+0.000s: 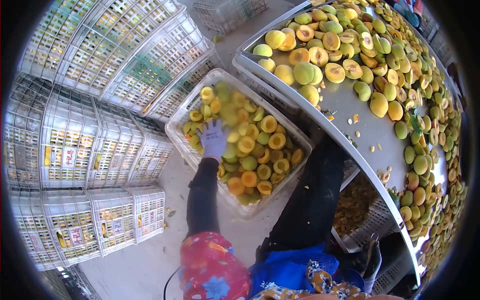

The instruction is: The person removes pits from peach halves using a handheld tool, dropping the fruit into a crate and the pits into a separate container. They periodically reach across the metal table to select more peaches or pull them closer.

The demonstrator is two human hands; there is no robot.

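Observation:
My left hand [213, 139], in a pale lavender-grey glove, reaches into a white plastic crate [182, 111] on the floor. Its fingers are spread over the near left part of the fruit, and I see nothing gripped in them. Pitted, halved yellow-green peaches [246, 144] fill the crate, hollow sides showing on many. Just beyond my fingertips some peach halves [229, 106] are smeared by motion. My right hand does not show in the frame.
A metal-edged table [345, 127] at right carries heaped whole and halved peaches [335, 72]. Stacked crates [67, 157] stand at left. Beneath the table sits a crate of brownish scraps [355, 205]. My dark-clad leg [305, 200] is beside the fruit crate.

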